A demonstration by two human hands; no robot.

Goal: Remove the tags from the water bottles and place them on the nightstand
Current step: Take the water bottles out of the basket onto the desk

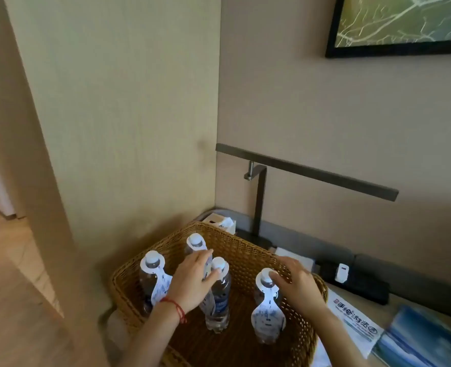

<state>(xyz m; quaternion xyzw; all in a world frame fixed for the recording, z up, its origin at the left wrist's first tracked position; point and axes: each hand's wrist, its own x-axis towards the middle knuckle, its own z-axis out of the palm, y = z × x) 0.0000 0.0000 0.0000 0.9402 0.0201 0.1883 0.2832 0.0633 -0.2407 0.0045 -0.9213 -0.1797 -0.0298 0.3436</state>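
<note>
Several clear water bottles stand upright in a wicker basket (pixel 248 250), each with a white paper tag hung round its neck. My left hand (pixel 192 279) pinches the tag of the middle bottle (pixel 219 295) just below its white cap. My right hand (pixel 296 282) has its fingertips on the tag collar at the cap of the right bottle (pixel 268 308); that tag (pixel 268 315) hangs down the bottle's front. A left bottle (pixel 150 276) and a back bottle (pixel 195 243) stand untouched with their tags on.
The basket sits at the left end of the nightstand (pixel 394 305), close to the wall. Behind it are a tissue box (pixel 220 222) and a dark desk lamp (pixel 261 197). A black device (pixel 356 282), a leaflet (pixel 354 319) and a blue booklet (pixel 425 337) lie to the right.
</note>
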